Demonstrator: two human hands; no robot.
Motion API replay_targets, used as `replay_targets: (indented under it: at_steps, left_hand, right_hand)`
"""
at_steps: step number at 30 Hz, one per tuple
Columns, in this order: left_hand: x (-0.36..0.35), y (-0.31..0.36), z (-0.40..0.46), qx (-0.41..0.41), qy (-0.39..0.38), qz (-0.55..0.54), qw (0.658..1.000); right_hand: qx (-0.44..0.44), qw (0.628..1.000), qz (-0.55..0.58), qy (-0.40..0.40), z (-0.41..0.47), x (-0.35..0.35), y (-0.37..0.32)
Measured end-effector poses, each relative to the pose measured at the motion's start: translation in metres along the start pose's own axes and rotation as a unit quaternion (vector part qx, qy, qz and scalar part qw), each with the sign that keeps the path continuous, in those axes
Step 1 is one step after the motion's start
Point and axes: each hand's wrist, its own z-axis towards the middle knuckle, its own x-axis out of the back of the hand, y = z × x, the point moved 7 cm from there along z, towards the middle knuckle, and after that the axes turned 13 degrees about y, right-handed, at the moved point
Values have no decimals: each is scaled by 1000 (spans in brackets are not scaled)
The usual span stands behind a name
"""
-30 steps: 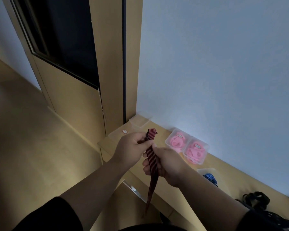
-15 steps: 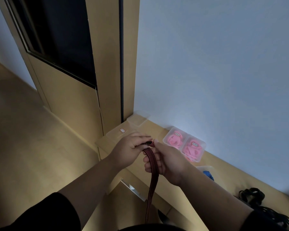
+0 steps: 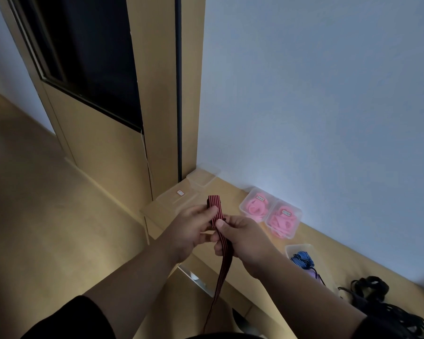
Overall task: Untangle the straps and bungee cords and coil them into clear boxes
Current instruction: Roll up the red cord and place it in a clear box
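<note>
Both hands hold a red strap (image 3: 216,211) with dark stripes above the table (image 3: 230,192). The left hand (image 3: 191,231) has its fingers curled around the folded top part of the strap, and the fold stands up above the thumb. The right hand (image 3: 245,238) pinches the strap just below, the thumb pressed on its front side. The long free end hangs down between the two forearms, past the table edge. On the table near the wall stand two clear boxes (image 3: 269,212) with pink coils inside, touching each other. A third box (image 3: 301,255) with a blue strap stands closer to the right arm. A black tangle (image 3: 377,297) lies at the right. An empty box (image 3: 201,178) sits in the corner.
</note>
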Motion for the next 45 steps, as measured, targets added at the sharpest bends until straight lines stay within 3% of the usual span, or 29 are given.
replay_targets:
  at_steps: [7, 12, 17, 21, 25, 28, 31, 38, 45]
  left_hand:
    - [1, 11, 1, -113, 56, 83, 989]
    - [8, 19, -3, -204, 93, 221, 949]
    - [1, 24, -7, -281, 9, 310, 908]
    - [4, 16, -1, -295, -53, 416, 859]
    - [19, 8, 4, -229, -36, 361, 903]
    - [31, -1, 6, -131, 5, 241, 962]
    - [26, -14, 4, -47, -23, 115, 992]
    - [28, -14, 8, 21, 18, 89, 996]
    - [33, -7, 11, -33, 81, 124, 988]
  right_hand:
    - [-101, 995, 20, -1, -2, -7, 22]
    - [-147, 989, 19, -29, -2, -11, 24]
    - [-168, 985, 13, -28, 0, -5, 23]
    - [-172, 985, 18, -10, 1, 0, 21]
    - [-176, 984, 36, -3, 2, 2, 19]
    - [-178, 982, 64, -11, 2, 2, 19]
    - [-143, 987, 69, -14, 4, 0, 16]
    - [-71, 994, -74, 26, 6, 12, 11]
    - [-99, 986, -118, 63, 10, 23, 19]
